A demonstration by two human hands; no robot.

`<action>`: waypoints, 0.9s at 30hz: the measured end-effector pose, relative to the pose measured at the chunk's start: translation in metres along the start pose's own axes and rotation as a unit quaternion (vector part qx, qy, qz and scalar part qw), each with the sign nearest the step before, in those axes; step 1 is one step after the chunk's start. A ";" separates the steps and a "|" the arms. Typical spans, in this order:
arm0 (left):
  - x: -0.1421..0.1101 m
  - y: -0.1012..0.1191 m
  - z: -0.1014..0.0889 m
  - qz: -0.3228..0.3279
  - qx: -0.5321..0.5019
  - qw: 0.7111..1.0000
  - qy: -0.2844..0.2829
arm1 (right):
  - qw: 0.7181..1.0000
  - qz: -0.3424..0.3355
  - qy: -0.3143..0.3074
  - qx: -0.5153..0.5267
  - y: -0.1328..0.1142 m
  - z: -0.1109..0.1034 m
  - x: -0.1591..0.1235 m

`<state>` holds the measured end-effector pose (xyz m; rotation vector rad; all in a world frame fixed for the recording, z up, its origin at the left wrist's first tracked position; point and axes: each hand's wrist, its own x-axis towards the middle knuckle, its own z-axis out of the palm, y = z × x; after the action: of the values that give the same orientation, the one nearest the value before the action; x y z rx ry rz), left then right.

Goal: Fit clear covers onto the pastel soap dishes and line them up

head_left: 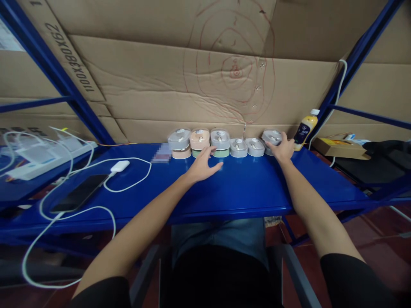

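Observation:
A row of small lidded boxes stands along the back of the blue table (244,188). At its left end are two-high stacks: a grey box (179,139) over a peach one, a peach box (199,138) over a green one, and a grey box (220,137) over a green one. Two single grey boxes, the left one (238,148) and the right one (255,147), follow. My right hand (283,149) grips another grey box (271,136) at the right end, thumb and fingers on its sides. My left hand (203,166), fingers apart and holding nothing, hovers before the stacks.
A bottle of yellow drink (305,130) stands just right of my right hand. On the left lie a phone (81,193), a white charger (120,166) and looping white cables. Blue posts (86,113) and a cardboard wall (154,81) bound the back. An open carton (340,148) lies right.

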<state>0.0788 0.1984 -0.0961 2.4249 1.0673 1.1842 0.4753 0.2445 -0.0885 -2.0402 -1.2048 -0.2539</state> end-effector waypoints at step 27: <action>0.050 0.033 0.012 0.076 0.383 0.916 -0.090 | 0.970 -0.024 0.184 0.157 -0.002 -0.016 0.011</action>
<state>0.1250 0.2115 -0.0576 3.1624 1.5112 0.6034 0.4825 0.2415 -0.0703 -1.6068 -0.9916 -0.4171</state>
